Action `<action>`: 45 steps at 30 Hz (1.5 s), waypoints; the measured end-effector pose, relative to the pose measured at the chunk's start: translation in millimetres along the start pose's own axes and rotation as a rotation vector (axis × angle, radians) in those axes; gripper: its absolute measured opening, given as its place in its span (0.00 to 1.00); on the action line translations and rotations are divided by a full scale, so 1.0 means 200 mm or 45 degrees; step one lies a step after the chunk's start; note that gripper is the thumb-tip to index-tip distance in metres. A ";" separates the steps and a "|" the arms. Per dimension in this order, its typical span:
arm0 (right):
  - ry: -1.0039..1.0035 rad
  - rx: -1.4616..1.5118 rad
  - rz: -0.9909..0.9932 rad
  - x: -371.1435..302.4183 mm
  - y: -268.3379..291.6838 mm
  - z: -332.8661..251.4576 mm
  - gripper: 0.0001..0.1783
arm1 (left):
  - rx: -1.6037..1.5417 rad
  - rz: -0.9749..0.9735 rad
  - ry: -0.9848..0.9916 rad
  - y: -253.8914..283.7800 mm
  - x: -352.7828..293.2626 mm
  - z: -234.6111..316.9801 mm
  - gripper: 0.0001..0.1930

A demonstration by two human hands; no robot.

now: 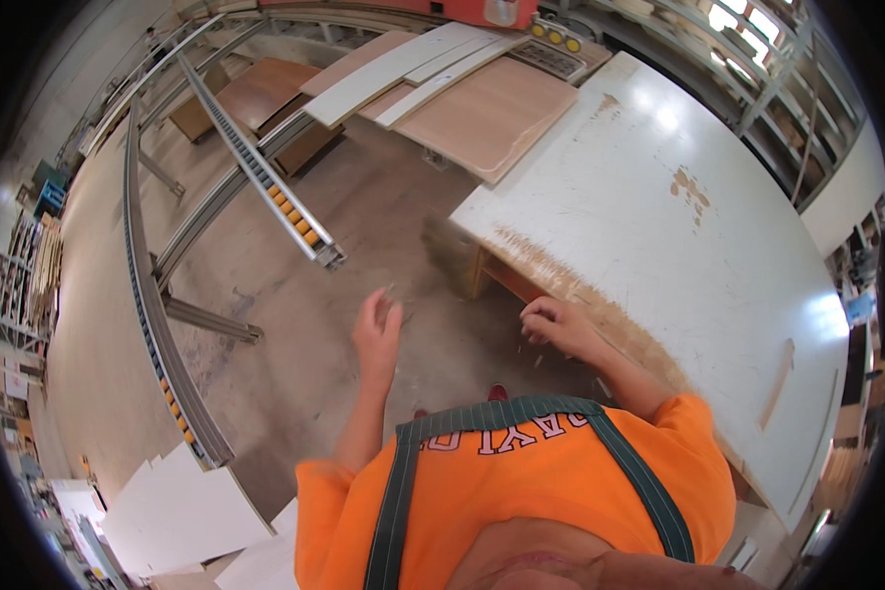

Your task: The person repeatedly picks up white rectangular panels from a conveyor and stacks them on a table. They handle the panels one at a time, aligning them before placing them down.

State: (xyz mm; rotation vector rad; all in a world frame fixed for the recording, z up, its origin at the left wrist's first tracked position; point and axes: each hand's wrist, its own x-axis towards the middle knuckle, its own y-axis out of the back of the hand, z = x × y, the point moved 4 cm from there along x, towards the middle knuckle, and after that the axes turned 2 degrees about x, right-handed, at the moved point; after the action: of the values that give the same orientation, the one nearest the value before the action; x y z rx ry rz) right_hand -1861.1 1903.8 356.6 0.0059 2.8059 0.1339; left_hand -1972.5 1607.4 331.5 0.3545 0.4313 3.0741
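Observation:
My left hand (pixel 376 332) is raised over the bare floor, thumb and fingers apart and loosely bent. Thin pale slivers show in the air by its fingertips, not gripped as far as I can see. My right hand (pixel 557 323) is beside the worn near edge of the large white-topped workbench (pixel 728 285), its fingers curled in. Whatever those fingers may hold is hidden. Small light flecks hang in the air just below that hand. The bench edge is rough and brown, with the white surface worn off.
Ahead, brown and white panels (pixel 492 108) lie beside the bench. To the left stands a metal roller conveyor frame (pixel 182 285) with yellow rollers; its rail end (pixel 329 254) sticks out toward me. White boards (pixel 187 511) lie low at left. Metal racks (pixel 767 88) stand far right.

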 end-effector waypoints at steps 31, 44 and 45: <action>0.682 -1.765 0.054 4.18 0.83 -1.37 0.33 | -2.257 -0.381 1.305 -2.06 2.47 -0.23 0.15; 0.299 -1.520 0.173 2.47 1.52 -0.90 0.36 | -1.592 -1.221 1.583 -1.78 1.07 0.11 0.16; 0.255 -1.487 0.173 2.22 1.55 -0.84 0.36 | -1.515 -1.359 1.423 -1.74 0.89 0.19 0.16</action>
State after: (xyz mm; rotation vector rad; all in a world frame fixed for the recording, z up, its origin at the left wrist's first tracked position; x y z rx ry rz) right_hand -2338.8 2206.4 399.1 -0.0944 2.4624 1.8100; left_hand -2142.9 1961.1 310.5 -1.1660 -0.9034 1.6664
